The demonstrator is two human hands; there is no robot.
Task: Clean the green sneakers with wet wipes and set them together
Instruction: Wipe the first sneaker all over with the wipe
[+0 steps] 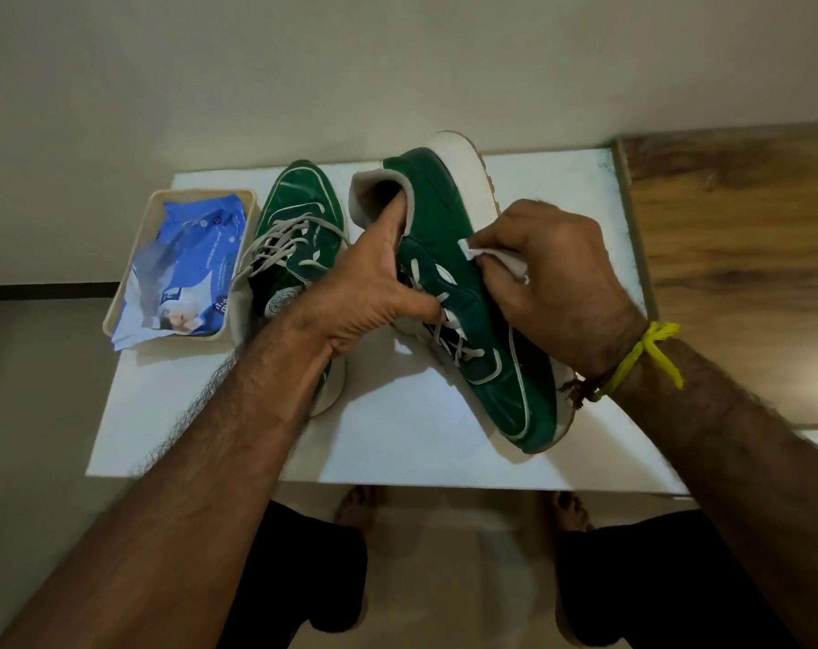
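Note:
Two green sneakers with white soles and grey laces are on a white table (397,442). The right sneaker (501,367) is tipped on its side, toe toward me. My left hand (374,292) grips it at the collar, thumb inside the opening. My right hand (552,283) holds a white wet wipe (496,257) pressed against the sneaker's green side. The left sneaker (299,213) stands upright beside my left forearm, partly hidden by it.
A cream tray (130,274) at the table's left holds a blue wet-wipe pack (187,269). A wooden surface (744,236) adjoins the table on the right. My bare feet show below the table's front edge.

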